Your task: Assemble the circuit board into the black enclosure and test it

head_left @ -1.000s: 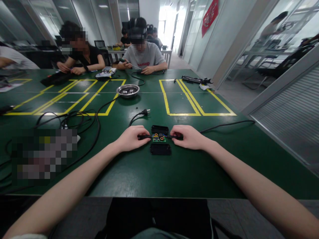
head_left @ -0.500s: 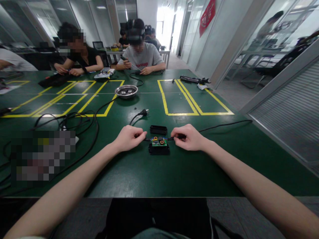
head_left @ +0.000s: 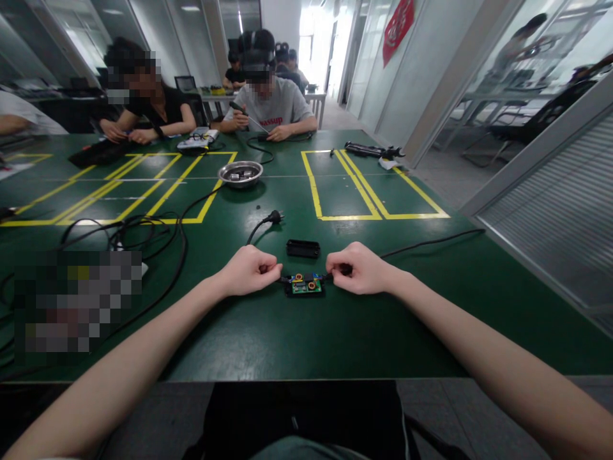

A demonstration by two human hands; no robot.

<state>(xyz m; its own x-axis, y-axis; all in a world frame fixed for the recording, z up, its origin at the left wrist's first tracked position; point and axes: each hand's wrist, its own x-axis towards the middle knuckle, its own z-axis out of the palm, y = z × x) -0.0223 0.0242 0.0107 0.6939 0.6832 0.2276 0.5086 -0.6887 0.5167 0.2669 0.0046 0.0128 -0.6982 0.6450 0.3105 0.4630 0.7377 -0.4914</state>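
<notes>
Corded board (head_left: 303, 285) between left hand (head_left: 249, 271) and right hand (head_left: 360, 268)

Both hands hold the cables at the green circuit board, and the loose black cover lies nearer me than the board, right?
No. In the head view the left hand and right hand hold the cables at the green circuit board, but the loose black cover lies beyond the board, not nearer.

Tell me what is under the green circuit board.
A black casing half shows around the edges of the circuit board. Its inside cannot be seen, because the board covers it.
</notes>
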